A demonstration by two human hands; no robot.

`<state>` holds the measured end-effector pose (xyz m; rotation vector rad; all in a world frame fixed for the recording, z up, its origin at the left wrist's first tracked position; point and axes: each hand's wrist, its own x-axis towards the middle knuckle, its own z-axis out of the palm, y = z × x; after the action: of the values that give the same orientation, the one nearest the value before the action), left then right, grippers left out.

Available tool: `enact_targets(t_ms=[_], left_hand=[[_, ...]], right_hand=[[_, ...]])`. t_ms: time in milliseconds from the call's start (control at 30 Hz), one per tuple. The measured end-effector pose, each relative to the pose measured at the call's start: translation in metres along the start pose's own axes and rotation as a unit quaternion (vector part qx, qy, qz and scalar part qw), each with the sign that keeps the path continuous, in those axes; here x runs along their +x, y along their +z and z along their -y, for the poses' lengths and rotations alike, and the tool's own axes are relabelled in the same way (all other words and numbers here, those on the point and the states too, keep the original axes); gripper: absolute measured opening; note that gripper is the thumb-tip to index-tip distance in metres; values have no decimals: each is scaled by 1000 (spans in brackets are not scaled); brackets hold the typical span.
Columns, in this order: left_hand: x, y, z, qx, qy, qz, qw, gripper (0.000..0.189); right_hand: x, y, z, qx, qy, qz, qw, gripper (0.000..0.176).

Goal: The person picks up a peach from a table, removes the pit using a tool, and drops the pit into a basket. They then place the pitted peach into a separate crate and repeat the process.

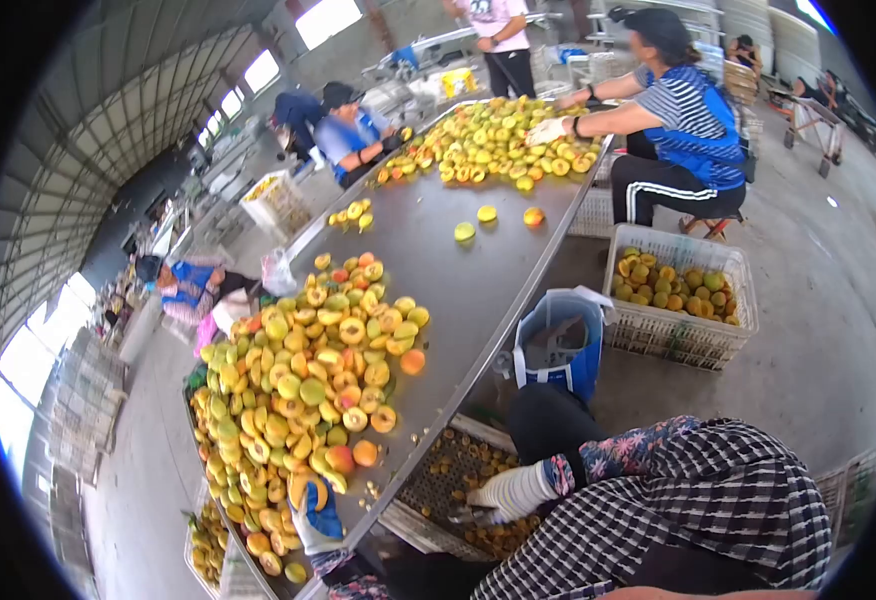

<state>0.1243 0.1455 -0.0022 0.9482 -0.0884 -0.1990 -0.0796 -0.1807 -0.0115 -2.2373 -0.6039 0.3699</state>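
My left hand (318, 522), in a blue and white glove, is at the near edge of the metal table (428, 260). Its fingers are closed round a cut yellow peach half (308, 488). Beside it spreads a big heap of halved and whole peaches (298, 370). My right hand (510, 494), in a striped glove, hangs below the table's edge over a crate (423, 490) holding brown pits or scraps. Those fingers are curled, and a dark, thin thing shows by their tips, too small to name.
A blue and white bag (561, 340) stands right of the table, near a white crate (683, 330) of peaches. Co-workers (678, 130) (353, 135) sit at the far end by another peach heap (488, 140). A person (193, 285) sits at left.
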Motion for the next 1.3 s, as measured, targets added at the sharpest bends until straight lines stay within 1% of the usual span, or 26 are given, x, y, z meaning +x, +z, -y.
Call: enact_targets(t_ms=[33,67,100,133,167,200,233,300,333,367,500,533,600,667,733,800,833,900,933,967,1033,1133,1167,1200,1233,1300], left_hand=[[-11,19,5,-16,-3,23,1000,34],[-31,66,8,-43,3,6,999,33],[-40,76,16,-62,-6,6,998,36],[-50,86,24,-80,-15,6,997,40],[-60,99,31,-99,-24,5,995,47],[-64,118,35,-188,-81,5,979,55],[-64,115,50,-234,-97,-22,967,60],[-78,126,72,-217,-85,-26,972,59],[-80,127,79,-203,-92,-25,974,59],[-83,131,82,-190,-100,-19,976,58],[-90,143,81,-185,-105,-12,977,56],[-92,149,79,-163,-96,-21,982,56],[-90,144,89,84,39,8,996,57],[-90,141,92,124,66,21,990,58],[-91,142,89,-42,-9,16,999,58],[-94,145,89,-16,33,21,999,55],[-96,143,89,84,82,39,992,52],[-99,140,87,279,190,45,940,48],[-100,141,87,74,100,59,990,47],[-101,144,86,-136,5,71,988,46],[-104,148,88,-183,-20,49,982,45],[-105,148,96,-193,-40,46,979,44],[-103,144,101,-186,-42,49,981,43],[-103,138,105,49,61,77,994,43],[-104,132,109,274,169,56,945,43],[-109,130,102,457,302,61,834,39]], right_hand=[[3,0,-3,20,-32,-24,999,36],[3,-6,3,27,-63,-80,994,37],[7,-11,7,47,-101,-125,986,39],[6,-25,22,37,-35,-99,994,39],[14,-15,22,59,-117,-204,970,33],[19,-19,17,93,-91,-189,973,30],[24,-22,20,125,-57,-180,974,27],[22,-31,40,123,-25,-208,970,25],[26,-29,29,54,-55,-238,968,27],[26,-31,28,12,-42,-232,972,27],[33,-33,35,-68,-71,-266,959,31],[33,-33,36,-91,-73,-276,954,32],[39,-26,30,-43,-95,-283,953,33],[39,-24,32,-42,-68,-256,963,28],[36,-30,43,-92,7,-192,977,27],[39,-26,33,-36,-33,-217,975,29],[40,-23,28,-7,-52,-229,972,30],[41,-22,21,-44,-27,-227,972,32],[42,-23,19,-63,-15,-226,972,33],[44,-25,23,-30,-35,-246,968,34],[46,-27,34,35,-71,-284,956,38],[49,-36,46,-30,-45,-247,968,45],[50,-37,43,-16,-57,-250,966,47],[53,-36,38,-2,-71,-253,965,48],[55,-35,34,11,-86,-255,963,50],[55,-34,31,24,-73,-244,967,45]])
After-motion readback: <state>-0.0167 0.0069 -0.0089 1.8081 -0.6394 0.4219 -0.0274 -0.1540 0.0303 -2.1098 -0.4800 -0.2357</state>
